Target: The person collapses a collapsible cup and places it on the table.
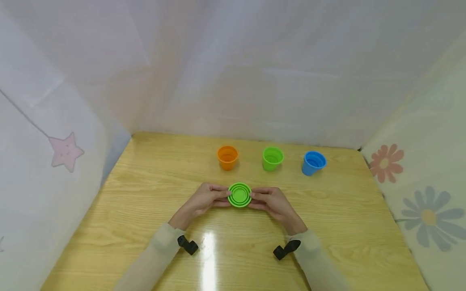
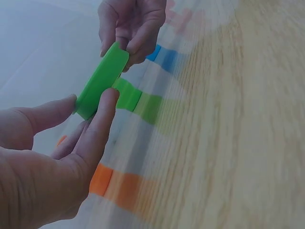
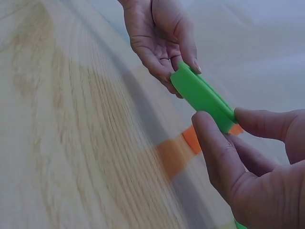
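Note:
Both hands hold a green collapsible cup (image 1: pixel 239 195), folded flat into concentric rings, above the middle of the table. My left hand (image 1: pixel 208 199) pinches its left edge, thumb on top and fingers beneath. On the opposite edge my right hand (image 1: pixel 271 200) pinches in the same way. Seen from the side in the left wrist view, the folded cup (image 2: pixel 102 81) is a thick, tilted disc raised off the wood. In the right wrist view the flattened cup (image 3: pixel 202 98) spans the gap between the two hands.
Behind the hands, an orange cup (image 1: pixel 227 158), another green cup (image 1: pixel 272 158) and a blue cup (image 1: pixel 314 163) stand expanded in a row on the wooden table (image 1: pixel 145 194). White curtain (image 1: pixel 233 81) hangs along the back and sides. Each wrist wears a small black camera (image 1: pixel 188 245).

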The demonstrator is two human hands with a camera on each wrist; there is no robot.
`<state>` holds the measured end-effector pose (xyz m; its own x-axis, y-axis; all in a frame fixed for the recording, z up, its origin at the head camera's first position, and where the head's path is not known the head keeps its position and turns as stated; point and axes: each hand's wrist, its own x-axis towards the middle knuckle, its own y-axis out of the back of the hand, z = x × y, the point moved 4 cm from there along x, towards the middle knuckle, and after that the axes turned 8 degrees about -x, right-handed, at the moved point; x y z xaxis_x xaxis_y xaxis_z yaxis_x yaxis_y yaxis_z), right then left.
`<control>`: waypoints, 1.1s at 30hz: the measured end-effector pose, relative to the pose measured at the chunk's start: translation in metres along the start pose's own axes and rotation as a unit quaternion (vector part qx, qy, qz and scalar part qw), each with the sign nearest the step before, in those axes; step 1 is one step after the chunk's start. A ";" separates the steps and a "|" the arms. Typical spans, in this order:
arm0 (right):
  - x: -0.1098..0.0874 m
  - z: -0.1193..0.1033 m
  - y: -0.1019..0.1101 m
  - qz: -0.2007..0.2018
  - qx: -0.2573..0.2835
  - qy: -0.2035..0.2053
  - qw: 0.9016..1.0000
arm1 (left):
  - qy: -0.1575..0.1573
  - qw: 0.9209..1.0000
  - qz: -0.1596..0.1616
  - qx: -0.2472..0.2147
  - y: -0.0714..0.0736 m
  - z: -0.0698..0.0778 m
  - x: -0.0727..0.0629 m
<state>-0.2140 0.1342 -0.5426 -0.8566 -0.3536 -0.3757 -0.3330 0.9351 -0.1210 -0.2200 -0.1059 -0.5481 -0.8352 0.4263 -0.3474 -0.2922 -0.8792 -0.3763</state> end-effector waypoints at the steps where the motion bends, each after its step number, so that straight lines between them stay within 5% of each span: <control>1: 0.001 0.000 -0.002 0.000 -0.002 0.003 1.000 | 0.001 1.000 0.002 -0.001 0.003 -0.001 0.001; 12: 0.026 -0.005 -0.035 0.026 0.014 -0.001 1.000 | -0.003 0.999 0.051 0.002 0.045 0.004 0.002; 27: 0.063 -0.004 -0.082 0.021 0.054 0.007 0.998 | -0.004 0.997 0.027 0.066 0.098 0.035 -0.010; 33: 0.080 -0.010 -0.100 0.037 0.066 0.005 0.997 | -0.012 0.997 0.041 0.072 0.120 0.046 -0.009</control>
<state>-0.2534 0.0123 -0.5509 -0.8811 -0.2823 -0.3794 -0.2140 0.9535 -0.2123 -0.2692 -0.2246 -0.5503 -0.8693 0.3482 -0.3507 -0.2848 -0.9329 -0.2204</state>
